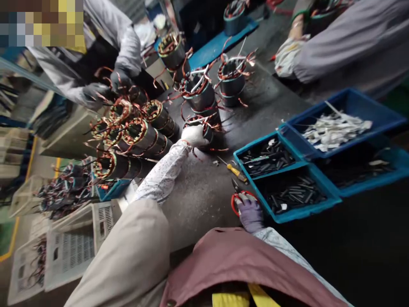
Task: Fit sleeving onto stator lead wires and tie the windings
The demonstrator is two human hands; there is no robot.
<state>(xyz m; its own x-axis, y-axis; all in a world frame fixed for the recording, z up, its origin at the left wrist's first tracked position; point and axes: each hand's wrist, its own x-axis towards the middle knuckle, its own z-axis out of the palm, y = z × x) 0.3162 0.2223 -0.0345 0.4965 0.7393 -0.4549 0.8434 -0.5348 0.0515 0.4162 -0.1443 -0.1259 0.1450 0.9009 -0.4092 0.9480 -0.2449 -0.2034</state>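
Observation:
My left hand [194, 136], in a white glove, is at the near rim of a motor stator [209, 134] on the dark table, its fingers closed over the edge. Copper wire ends stick out round that stator. Right behind it stands a taller stator [200, 98] with white sleeves across its top, and another stator [232, 85] is to the right. My right hand [251, 213], gloved in purple and grey, is closed on red-handled scissors [234, 204] low over the table. Their blades point away from me. Beyond the tips lies a yellow-handled screwdriver [236, 172].
Blue bins [287, 218] at the right hold black sleeve pieces, and one behind holds white pieces [335, 125]. Several stators [143, 136] lie stacked at left, where a co-worker's gloved hands [119, 81] handle wires. Another person's sleeve [348, 47] reaches in at upper right. White crates [72, 247] stand lower left.

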